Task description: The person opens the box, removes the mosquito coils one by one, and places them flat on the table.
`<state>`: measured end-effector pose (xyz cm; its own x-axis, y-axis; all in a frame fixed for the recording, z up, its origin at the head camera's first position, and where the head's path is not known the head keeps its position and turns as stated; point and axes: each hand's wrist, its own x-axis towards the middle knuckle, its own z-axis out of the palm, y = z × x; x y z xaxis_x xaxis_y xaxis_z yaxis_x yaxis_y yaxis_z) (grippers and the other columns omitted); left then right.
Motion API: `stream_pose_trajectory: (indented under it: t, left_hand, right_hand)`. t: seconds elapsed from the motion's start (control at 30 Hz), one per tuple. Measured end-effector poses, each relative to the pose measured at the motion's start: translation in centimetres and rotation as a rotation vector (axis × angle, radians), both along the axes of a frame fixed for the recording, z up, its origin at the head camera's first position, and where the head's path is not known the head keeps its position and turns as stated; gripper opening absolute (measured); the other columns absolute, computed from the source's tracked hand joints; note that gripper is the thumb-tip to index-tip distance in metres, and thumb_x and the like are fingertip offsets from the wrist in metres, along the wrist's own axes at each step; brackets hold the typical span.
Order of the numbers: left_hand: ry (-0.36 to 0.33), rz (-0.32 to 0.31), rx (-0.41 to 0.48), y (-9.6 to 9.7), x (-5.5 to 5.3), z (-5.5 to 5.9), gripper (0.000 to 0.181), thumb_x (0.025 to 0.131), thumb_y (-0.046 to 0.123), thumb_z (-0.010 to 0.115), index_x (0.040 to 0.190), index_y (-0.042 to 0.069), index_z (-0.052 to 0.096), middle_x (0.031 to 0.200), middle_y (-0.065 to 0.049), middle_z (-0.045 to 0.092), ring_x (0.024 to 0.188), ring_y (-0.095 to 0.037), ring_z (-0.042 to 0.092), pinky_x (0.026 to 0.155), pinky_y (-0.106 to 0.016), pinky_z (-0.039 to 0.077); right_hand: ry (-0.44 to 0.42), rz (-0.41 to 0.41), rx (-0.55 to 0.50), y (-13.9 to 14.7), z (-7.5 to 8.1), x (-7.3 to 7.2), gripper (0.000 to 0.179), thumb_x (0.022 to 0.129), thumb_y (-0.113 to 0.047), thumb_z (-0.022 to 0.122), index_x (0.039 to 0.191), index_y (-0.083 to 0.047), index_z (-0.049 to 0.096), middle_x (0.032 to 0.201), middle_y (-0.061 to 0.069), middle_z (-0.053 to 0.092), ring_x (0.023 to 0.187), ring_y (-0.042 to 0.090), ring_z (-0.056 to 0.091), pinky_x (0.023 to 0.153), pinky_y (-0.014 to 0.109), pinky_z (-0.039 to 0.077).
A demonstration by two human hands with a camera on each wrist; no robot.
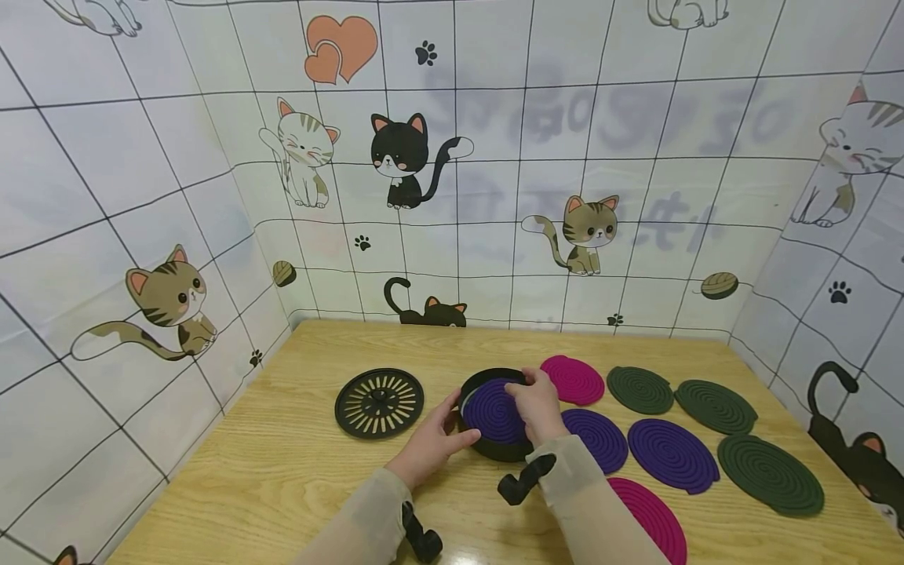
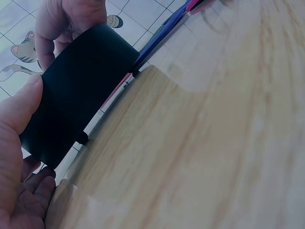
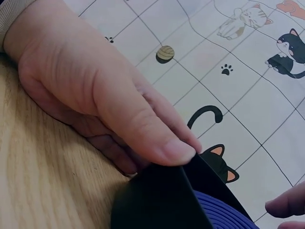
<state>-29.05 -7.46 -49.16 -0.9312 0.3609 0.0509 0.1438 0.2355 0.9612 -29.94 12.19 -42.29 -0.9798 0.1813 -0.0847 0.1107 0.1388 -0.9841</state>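
Observation:
A round black holder [image 1: 497, 453] stands on the table with a purple spiral coaster [image 1: 493, 412] inside it. My left hand [image 1: 432, 443] grips the holder's left side. The right wrist view shows the left thumb [image 3: 174, 151] on the rim. My right hand [image 1: 538, 404] reaches over the right rim, and a fingertip lies over the purple coaster; whether it presses down is unclear. In the left wrist view the right hand [image 2: 71, 21] shows behind the holder [image 2: 81, 90], partly hidden by it.
Left of the holder lies a black slotted lid [image 1: 379, 403] with a knob. On the right lie purple [image 1: 673, 455], pink [image 1: 574, 380] and several dark green coasters [image 1: 771, 475]. Another pink coaster [image 1: 653, 518] lies near the right forearm. A cat-patterned sheet [image 1: 494, 235] surrounds the table [image 1: 268, 471].

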Motion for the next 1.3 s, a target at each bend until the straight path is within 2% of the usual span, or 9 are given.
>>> stream_pose_trajectory:
  t: [0.2, 0.4, 0.63, 0.97, 1.3]
  left_hand:
    - [0.0, -0.003, 0.02, 0.0, 0.1, 0.1, 0.087, 0.087, 0.039, 0.072, 0.155, 0.02, 0.02, 0.153, -0.014, 0.03, 0.138, -0.034, 0.033, 0.11, -0.049, 0.03]
    - [-0.001, -0.005, 0.01, 0.0, 0.1, 0.1, 0.087, 0.087, 0.04, 0.071, 0.155, 0.02, 0.019, 0.153, -0.012, 0.03, 0.138, -0.032, 0.033, 0.11, -0.048, 0.03]
    - [0.004, 0.0, -0.013, -0.1, 0.0, -0.1, 0.087, 0.087, 0.041, 0.07, 0.155, 0.021, 0.019, 0.154, -0.011, 0.03, 0.138, -0.032, 0.033, 0.11, -0.048, 0.031]
    - [0.004, -0.008, 0.003, -0.1, 0.1, 0.0, 0.087, 0.088, 0.04, 0.07, 0.155, 0.021, 0.019, 0.154, -0.012, 0.029, 0.138, -0.032, 0.033, 0.11, -0.048, 0.03]
    - [-0.001, -0.007, -0.007, -0.1, 0.0, -0.1, 0.088, 0.087, 0.041, 0.071, 0.155, 0.021, 0.019, 0.154, -0.01, 0.028, 0.139, -0.03, 0.033, 0.111, -0.047, 0.03]
  right_hand:
    - [-0.032, 0.04, 0.01, 0.9, 0.3, -0.1, 0.055, 0.093, -0.004, 0.057, 0.142, 0.006, 0.036, 0.136, 0.026, 0.042, 0.126, 0.043, 0.04, 0.106, 0.056, 0.032]
    - [-0.035, 0.078, 0.05, 1.5, 0.8, -0.5, 0.053, 0.09, -0.002, 0.059, 0.139, 0.008, 0.041, 0.131, 0.026, 0.047, 0.122, 0.042, 0.044, 0.106, 0.054, 0.034]
    - [-0.06, 0.132, 0.105, 1.9, 0.7, -0.8, 0.048, 0.089, -0.001, 0.059, 0.135, 0.006, 0.049, 0.138, 0.027, 0.045, 0.125, 0.043, 0.044, 0.104, 0.054, 0.036]
    - [-0.079, 0.158, 0.047, 1.9, 0.5, -0.8, 0.049, 0.089, 0.0, 0.059, 0.137, 0.004, 0.048, 0.143, 0.026, 0.039, 0.131, 0.044, 0.037, 0.106, 0.054, 0.033]
    - [-0.094, 0.165, -0.009, 2.2, 0.5, -0.7, 0.048, 0.089, 0.002, 0.057, 0.136, 0.005, 0.048, 0.143, 0.026, 0.038, 0.13, 0.042, 0.037, 0.106, 0.052, 0.034]
